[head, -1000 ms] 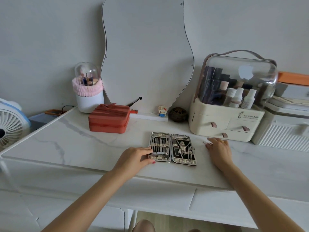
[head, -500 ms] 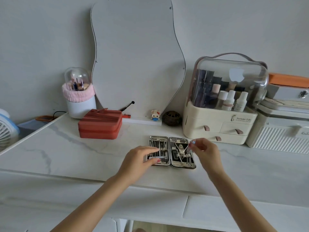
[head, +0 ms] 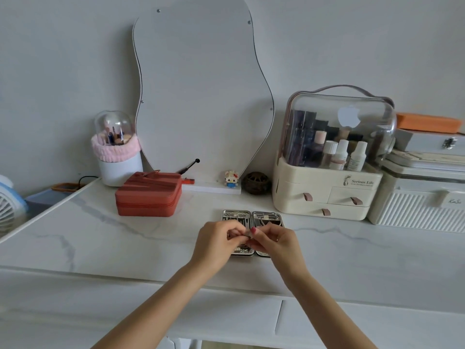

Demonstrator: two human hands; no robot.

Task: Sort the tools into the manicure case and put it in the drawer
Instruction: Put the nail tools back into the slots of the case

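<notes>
Both hands have come together since 0.5 s ago, the left hand (head: 216, 244) and right hand (head: 275, 241) pinching 1 small tool (head: 247, 235) above the open manicure case (head: 253, 217) on the marble tabletop (head: 125, 248), so sorting seems underway, closing and stowing remain.

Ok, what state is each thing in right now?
manicure case: open flat on the table
left hand: pinching a small tool over the case
right hand: pinching the same tool
red zip case: closed
organizer drawers: shut
brush holder dome: closed
</notes>
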